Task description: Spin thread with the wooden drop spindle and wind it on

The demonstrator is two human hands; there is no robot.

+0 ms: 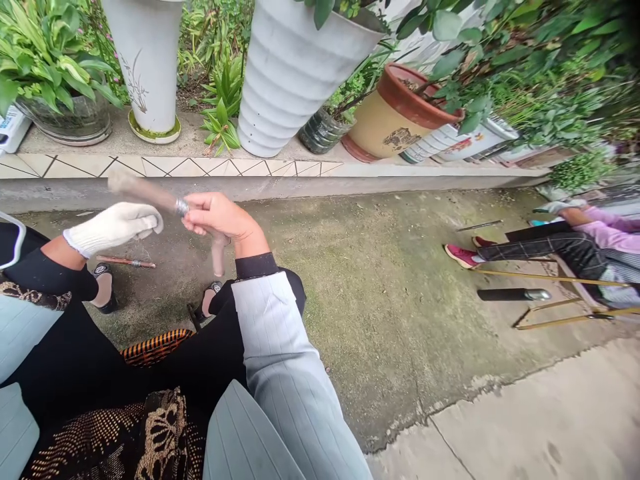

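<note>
My right hand (217,215), bare, grips a brown stick (156,193) with silvery wire wound round it close to my fingers. The stick's pale, wider far end points left and is smeared by motion. A blurred pinkish bar (219,257) hangs below this hand; whether it belongs to the stick I cannot tell. My left hand (117,227) wears a white knitted glove and is just below and left of the stick, apart from it. Its fingers are curled closed, and what they hold, if anything, is hidden. On the ground beneath lies a reddish-brown rod (127,261) with a wire-wrapped band.
A tiled ledge (195,167) ahead carries several potted plants, among them a tall white ribbed pot (295,73) and a tan pot (395,120). At right sits another person (565,243) by a wooden frame (545,313). A dark cylinder (503,295) lies nearby.
</note>
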